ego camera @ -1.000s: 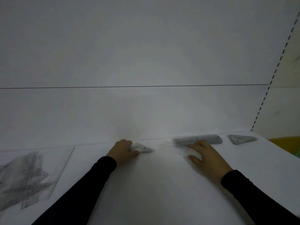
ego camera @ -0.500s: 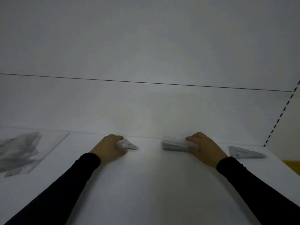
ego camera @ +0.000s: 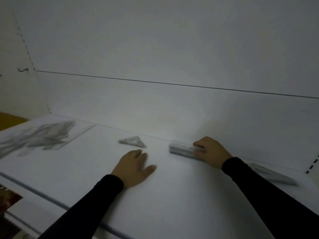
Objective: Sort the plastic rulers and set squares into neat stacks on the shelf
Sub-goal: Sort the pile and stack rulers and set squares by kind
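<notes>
On the white shelf, toward the far right, the right hand holds a stack of clear plastic rulers: its thumb lies on the far edge and its fingers curl over the near side, so its grip is closed round the right end of the stack. The rulers lie flat, close to the back wall, their long edges running left to right. Printed graduation ticks show along the top ruler, but no numbers or brand can be read in the dim, soft picture.

Left of the rulers, apart from them, a small set square lies flat on the shelf with one long edge toward the near side. The left hand rests palm down on the shelf just near of that set square, not touching it; its fingers are straight and relaxed, thumb spread to the right, holding nothing.

At the far left a loose heap of clear rulers and set squares lies jumbled and blurred. At the right, past the right sleeve, another set square lies flat. Both arms wear black sleeves.
</notes>
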